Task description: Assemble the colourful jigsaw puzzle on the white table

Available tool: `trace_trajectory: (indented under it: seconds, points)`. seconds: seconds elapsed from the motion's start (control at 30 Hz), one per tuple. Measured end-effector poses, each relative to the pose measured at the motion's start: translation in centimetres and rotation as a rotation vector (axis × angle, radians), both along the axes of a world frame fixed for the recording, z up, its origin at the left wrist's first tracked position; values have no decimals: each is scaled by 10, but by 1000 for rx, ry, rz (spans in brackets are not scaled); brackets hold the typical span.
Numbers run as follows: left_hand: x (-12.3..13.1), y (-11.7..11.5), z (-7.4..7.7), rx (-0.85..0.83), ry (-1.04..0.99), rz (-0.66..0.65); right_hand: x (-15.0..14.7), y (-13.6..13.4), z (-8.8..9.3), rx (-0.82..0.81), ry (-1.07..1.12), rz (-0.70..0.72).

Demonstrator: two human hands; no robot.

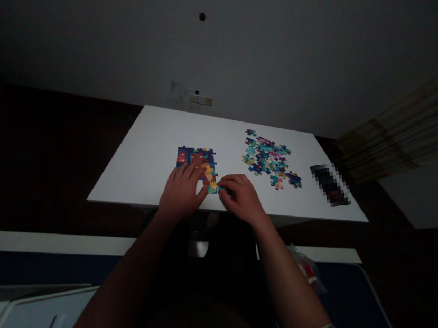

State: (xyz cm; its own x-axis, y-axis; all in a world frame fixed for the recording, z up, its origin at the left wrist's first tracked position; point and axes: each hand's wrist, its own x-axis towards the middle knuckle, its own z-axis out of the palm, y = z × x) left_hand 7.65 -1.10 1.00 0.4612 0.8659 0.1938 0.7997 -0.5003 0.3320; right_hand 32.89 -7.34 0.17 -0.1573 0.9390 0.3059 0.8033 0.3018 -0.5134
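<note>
A partly joined colourful jigsaw (198,162) lies on the white table (145,151). My left hand (180,191) rests flat on its near left part, fingers stretched out over the pieces. My right hand (241,196) is curled beside the jigsaw's lower right corner, its fingertips pinched on a small puzzle piece (222,187) at the edge. A heap of loose puzzle pieces (268,159) lies to the right of both hands, apart from them.
A dark flat blurred object (330,185) lies near the table's right end. A wall with a socket plate (201,100) stands behind the table. Wooden slats (403,136) lean at the right. The room is dim.
</note>
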Motion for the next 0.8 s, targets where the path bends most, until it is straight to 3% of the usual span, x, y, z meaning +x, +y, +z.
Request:
trace_trajectory:
  seconds: [0.8]
  points:
    - [0, 1, -1, 18, 2, -12, 0, 1, -2, -3, 10, -12]
